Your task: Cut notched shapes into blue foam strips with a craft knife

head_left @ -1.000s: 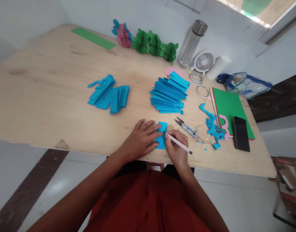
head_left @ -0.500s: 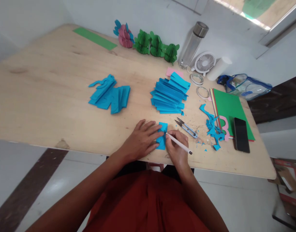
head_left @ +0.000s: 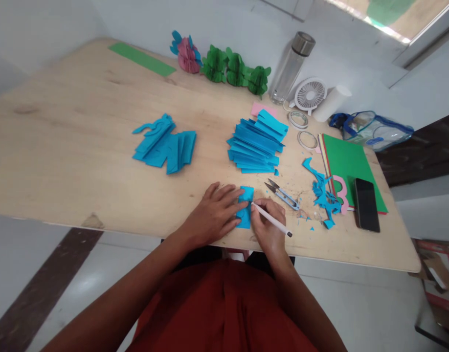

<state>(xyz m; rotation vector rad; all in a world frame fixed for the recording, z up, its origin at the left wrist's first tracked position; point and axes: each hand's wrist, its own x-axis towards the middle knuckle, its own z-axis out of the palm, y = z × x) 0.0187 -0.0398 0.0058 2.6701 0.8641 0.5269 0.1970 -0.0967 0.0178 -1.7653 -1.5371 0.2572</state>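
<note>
A small blue paper piece with a drawn curved line lies near the table's front edge. My left hand rests flat with fingers spread, its fingertips pressing on the paper's left side. In my right hand is a white pen with a dark end, its tip at the paper's right edge. Just right of the paper lie thread snips, blades apart. Beyond my hands sits a fanned stack of blue paper strips. Folded blue paper pieces lie to the left.
Blue paper scraps, a pink paper cutout, a phone and green sheets lie right. Along the wall stand green paper ornaments, a bottle and a small fan. Tape rolls lie before the fan.
The view has shifted very slightly. Both hands, the pen and the paper keep nearly the same places.
</note>
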